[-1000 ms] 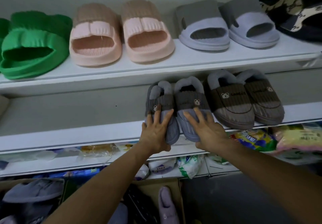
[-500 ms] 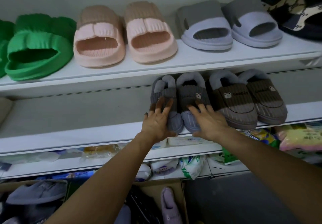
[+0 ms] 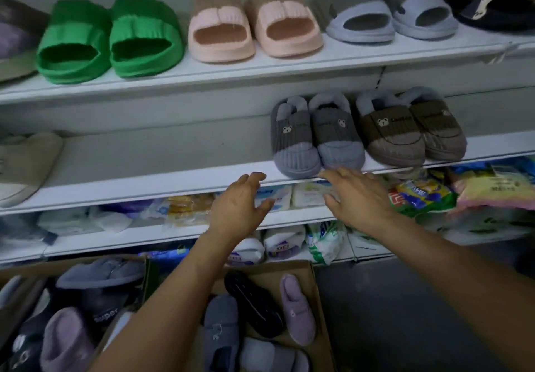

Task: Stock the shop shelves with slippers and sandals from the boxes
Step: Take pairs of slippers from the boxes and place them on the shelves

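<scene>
Grey bear slippers [image 3: 317,137] sit as a pair right of centre on the middle shelf [image 3: 144,182], toes at its front edge, just beside a brown pair [image 3: 408,130]. Both hands hang below them with fingers loosely spread, holding nothing: the left hand [image 3: 238,206] is clear of the slippers, while the right hand [image 3: 356,195] has fingertips close under the right slipper's toe. Cardboard boxes [image 3: 307,273] of slippers fill the lower frame.

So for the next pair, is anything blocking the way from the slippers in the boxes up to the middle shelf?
Nothing visible does. Both the left hand and right hand hold nothing, the slippers in the box lie uncovered below, and the middle shelf shows bare space left of the grey bear slippers.
</scene>
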`<state>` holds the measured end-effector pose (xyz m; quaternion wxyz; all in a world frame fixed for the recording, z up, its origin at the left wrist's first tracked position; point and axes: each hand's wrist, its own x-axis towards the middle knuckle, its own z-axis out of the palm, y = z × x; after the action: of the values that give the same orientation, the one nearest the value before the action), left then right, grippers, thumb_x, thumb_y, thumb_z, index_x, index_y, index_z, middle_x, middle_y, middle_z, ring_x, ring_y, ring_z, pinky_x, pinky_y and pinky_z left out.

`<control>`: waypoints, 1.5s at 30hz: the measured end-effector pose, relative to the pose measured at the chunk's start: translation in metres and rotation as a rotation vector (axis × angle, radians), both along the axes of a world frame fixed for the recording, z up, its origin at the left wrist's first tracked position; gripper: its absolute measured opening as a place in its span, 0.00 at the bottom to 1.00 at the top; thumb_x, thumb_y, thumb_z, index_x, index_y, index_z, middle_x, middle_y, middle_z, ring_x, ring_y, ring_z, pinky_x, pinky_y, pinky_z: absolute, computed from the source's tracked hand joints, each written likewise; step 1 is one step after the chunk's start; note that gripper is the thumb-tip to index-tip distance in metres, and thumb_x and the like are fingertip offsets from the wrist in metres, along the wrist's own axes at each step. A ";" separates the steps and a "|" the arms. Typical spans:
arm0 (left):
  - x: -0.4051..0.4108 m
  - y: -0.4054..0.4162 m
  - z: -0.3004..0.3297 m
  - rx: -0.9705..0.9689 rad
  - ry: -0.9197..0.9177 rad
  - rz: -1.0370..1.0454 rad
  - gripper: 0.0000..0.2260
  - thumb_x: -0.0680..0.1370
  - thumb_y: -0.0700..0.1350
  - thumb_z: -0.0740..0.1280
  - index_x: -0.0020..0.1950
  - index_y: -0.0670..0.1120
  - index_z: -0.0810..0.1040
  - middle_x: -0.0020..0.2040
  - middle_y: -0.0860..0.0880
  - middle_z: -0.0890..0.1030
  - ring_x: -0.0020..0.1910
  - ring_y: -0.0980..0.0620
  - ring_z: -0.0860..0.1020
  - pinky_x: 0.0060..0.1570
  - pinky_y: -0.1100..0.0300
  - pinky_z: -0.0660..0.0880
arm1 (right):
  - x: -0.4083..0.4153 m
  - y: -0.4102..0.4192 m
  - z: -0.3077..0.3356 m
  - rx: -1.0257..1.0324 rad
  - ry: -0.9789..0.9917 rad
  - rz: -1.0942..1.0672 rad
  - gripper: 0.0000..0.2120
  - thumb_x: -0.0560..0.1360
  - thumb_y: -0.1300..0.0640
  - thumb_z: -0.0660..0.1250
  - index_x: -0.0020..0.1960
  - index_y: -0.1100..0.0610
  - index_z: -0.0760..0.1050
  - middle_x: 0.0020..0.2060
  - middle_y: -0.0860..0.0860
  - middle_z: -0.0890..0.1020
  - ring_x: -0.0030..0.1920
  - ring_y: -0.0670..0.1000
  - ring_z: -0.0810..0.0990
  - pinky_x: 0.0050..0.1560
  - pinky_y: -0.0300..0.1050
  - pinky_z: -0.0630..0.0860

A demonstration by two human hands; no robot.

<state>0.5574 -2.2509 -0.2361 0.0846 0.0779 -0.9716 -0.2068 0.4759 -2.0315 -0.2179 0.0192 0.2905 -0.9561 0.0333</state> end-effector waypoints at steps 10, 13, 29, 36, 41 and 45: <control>0.135 -0.020 -0.024 0.291 -0.221 0.217 0.21 0.76 0.52 0.68 0.68 0.51 0.70 0.61 0.49 0.78 0.54 0.50 0.79 0.54 0.51 0.76 | 0.089 -0.018 -0.034 0.047 -0.115 0.185 0.17 0.76 0.48 0.60 0.64 0.49 0.69 0.59 0.50 0.75 0.59 0.54 0.73 0.54 0.50 0.69; 0.180 -0.026 -0.044 0.252 -0.345 0.242 0.21 0.76 0.52 0.68 0.68 0.50 0.71 0.62 0.48 0.78 0.57 0.48 0.79 0.56 0.52 0.75 | 0.119 -0.014 -0.053 0.048 -0.136 0.215 0.17 0.75 0.49 0.60 0.63 0.49 0.70 0.59 0.50 0.76 0.59 0.54 0.74 0.55 0.49 0.67; 0.316 -0.041 -0.214 0.741 -0.624 0.530 0.14 0.77 0.47 0.68 0.62 0.46 0.77 0.51 0.49 0.80 0.51 0.50 0.78 0.50 0.60 0.73 | 0.224 -0.056 -0.233 0.035 -0.628 0.165 0.15 0.76 0.55 0.62 0.61 0.56 0.74 0.60 0.56 0.75 0.61 0.56 0.74 0.56 0.48 0.73; 0.309 -0.083 -0.298 0.978 -0.685 0.718 0.08 0.78 0.41 0.66 0.56 0.45 0.77 0.44 0.48 0.80 0.40 0.50 0.78 0.39 0.61 0.75 | 0.265 -0.109 -0.337 0.047 -0.849 -0.052 0.16 0.77 0.54 0.62 0.64 0.54 0.72 0.62 0.54 0.74 0.59 0.56 0.75 0.57 0.49 0.74; 0.286 -0.091 -0.358 1.129 -0.750 0.862 0.07 0.79 0.40 0.64 0.55 0.43 0.77 0.48 0.43 0.79 0.45 0.47 0.77 0.40 0.57 0.75 | 0.264 -0.116 -0.403 0.007 -0.937 -0.187 0.19 0.77 0.55 0.63 0.67 0.55 0.71 0.65 0.53 0.74 0.63 0.54 0.74 0.61 0.45 0.72; 0.265 -0.080 -0.410 1.343 -0.791 0.973 0.06 0.80 0.41 0.62 0.56 0.44 0.75 0.47 0.45 0.79 0.40 0.50 0.77 0.43 0.57 0.75 | 0.247 -0.112 -0.456 0.006 -0.996 -0.249 0.19 0.75 0.56 0.65 0.66 0.55 0.72 0.65 0.54 0.75 0.63 0.55 0.75 0.62 0.49 0.73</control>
<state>0.8222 -2.3308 -0.6462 -0.2393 0.5761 -0.4654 -0.6278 0.7229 -2.1436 -0.6741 -0.4355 0.1234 -0.8768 0.1625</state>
